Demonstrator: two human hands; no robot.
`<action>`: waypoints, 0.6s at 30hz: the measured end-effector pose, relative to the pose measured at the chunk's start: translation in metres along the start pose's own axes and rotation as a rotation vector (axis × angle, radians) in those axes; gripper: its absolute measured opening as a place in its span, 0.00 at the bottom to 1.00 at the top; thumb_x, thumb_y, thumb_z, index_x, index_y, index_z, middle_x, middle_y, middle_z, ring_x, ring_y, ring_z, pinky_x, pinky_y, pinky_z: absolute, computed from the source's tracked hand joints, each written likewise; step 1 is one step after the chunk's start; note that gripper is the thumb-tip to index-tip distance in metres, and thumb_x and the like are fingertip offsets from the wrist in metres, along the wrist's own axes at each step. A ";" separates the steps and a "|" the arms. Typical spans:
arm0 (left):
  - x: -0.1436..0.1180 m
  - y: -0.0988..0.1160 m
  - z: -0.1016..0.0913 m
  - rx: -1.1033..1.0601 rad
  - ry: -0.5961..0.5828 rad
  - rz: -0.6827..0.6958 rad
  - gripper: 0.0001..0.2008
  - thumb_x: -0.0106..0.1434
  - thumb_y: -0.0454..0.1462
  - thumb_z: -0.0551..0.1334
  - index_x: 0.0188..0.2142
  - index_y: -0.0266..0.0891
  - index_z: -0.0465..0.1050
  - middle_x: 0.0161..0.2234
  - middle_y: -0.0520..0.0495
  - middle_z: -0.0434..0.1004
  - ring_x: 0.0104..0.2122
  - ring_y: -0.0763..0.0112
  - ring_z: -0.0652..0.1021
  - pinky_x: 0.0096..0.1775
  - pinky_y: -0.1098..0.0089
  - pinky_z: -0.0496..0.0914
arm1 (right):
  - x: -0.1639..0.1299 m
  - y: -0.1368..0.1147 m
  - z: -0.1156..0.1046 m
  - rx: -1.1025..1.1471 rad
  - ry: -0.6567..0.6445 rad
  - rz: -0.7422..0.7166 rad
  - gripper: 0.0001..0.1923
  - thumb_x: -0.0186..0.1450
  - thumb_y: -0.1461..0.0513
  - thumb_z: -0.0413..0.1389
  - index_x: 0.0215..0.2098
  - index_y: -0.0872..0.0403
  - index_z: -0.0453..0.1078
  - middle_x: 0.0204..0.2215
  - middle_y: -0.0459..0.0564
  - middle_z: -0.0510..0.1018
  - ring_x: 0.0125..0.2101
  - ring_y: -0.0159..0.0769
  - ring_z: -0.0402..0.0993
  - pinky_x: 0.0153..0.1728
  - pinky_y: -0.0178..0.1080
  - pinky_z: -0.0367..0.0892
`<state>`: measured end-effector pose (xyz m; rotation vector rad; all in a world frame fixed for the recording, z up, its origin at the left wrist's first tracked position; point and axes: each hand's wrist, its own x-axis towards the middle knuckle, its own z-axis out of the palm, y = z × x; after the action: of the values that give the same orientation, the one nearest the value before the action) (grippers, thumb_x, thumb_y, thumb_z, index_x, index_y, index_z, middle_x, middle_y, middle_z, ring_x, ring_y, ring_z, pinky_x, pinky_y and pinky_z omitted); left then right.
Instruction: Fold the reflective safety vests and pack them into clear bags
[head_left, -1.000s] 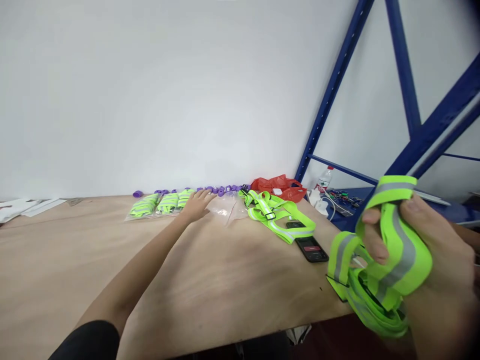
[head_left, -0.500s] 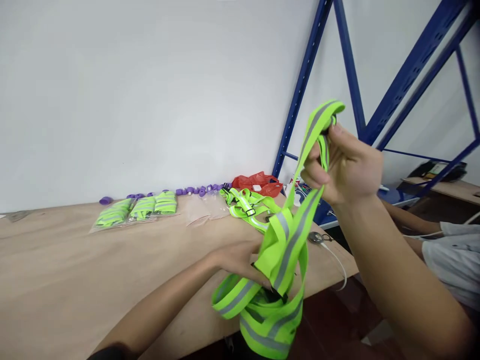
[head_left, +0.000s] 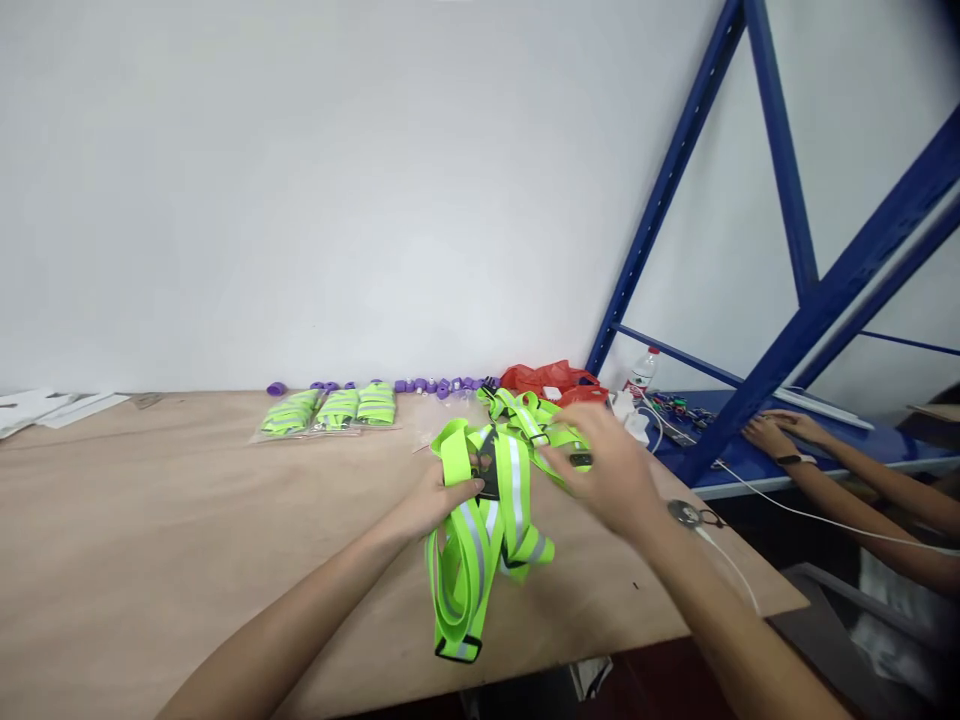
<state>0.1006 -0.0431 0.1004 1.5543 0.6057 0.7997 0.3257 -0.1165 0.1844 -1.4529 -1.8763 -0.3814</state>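
Observation:
A neon-yellow reflective strap vest (head_left: pixel 480 540) lies bunched on the wooden table (head_left: pixel 150 520), its loops trailing toward the front edge. My left hand (head_left: pixel 439 500) grips its upper left part, next to a black buckle. My right hand (head_left: pixel 607 468) is blurred, with fingers spread just right of the vest and nothing visibly in it. Behind it lies a second loose vest (head_left: pixel 525 412), and a dark phone (head_left: pixel 581 460) peeks out under my fingers.
Bagged folded vests (head_left: pixel 330 408) and small purple pieces (head_left: pixel 439 384) line the wall, with a red bag (head_left: pixel 551 378) and a water bottle (head_left: pixel 645 368). A blue rack (head_left: pixel 750 390) stands right, where another person's hands (head_left: pixel 780 435) rest. A white cable (head_left: pixel 697 517) and papers (head_left: pixel 45 408) also lie on the table.
The vest has come down from the air onto the table. My right hand let go of its top and dropped low; my left hand now grips the vest's upper part.

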 end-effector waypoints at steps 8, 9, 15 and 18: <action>-0.015 0.036 -0.024 0.260 -0.239 0.020 0.20 0.58 0.33 0.63 0.51 0.37 0.73 0.46 0.46 0.79 0.44 0.62 0.78 0.48 0.64 0.72 | -0.002 -0.039 0.025 0.058 -0.450 -0.466 0.13 0.66 0.66 0.55 0.48 0.50 0.73 0.59 0.58 0.70 0.59 0.50 0.65 0.56 0.55 0.66; -0.017 0.038 -0.026 0.270 -0.256 0.018 0.21 0.58 0.32 0.63 0.52 0.37 0.72 0.47 0.46 0.79 0.44 0.62 0.78 0.48 0.64 0.72 | 0.000 -0.037 0.025 0.085 -0.485 -0.451 0.14 0.65 0.66 0.57 0.49 0.50 0.73 0.59 0.57 0.70 0.58 0.49 0.66 0.56 0.53 0.67; -0.023 0.041 -0.040 0.346 -0.293 0.033 0.20 0.57 0.34 0.64 0.51 0.38 0.72 0.44 0.48 0.78 0.43 0.63 0.77 0.46 0.66 0.72 | -0.005 -0.034 0.026 0.167 -0.552 -0.423 0.15 0.61 0.67 0.60 0.47 0.49 0.72 0.58 0.54 0.70 0.59 0.46 0.66 0.57 0.50 0.66; -0.021 0.041 -0.045 0.310 -0.347 0.053 0.21 0.57 0.34 0.64 0.51 0.40 0.71 0.45 0.48 0.77 0.43 0.65 0.77 0.46 0.67 0.72 | -0.010 -0.037 0.035 0.148 -0.556 -0.437 0.16 0.61 0.65 0.60 0.47 0.49 0.72 0.58 0.54 0.71 0.59 0.47 0.65 0.57 0.51 0.64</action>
<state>0.0499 -0.0371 0.1398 1.9471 0.4472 0.4707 0.2805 -0.1141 0.1599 -1.1097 -2.6173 -0.0269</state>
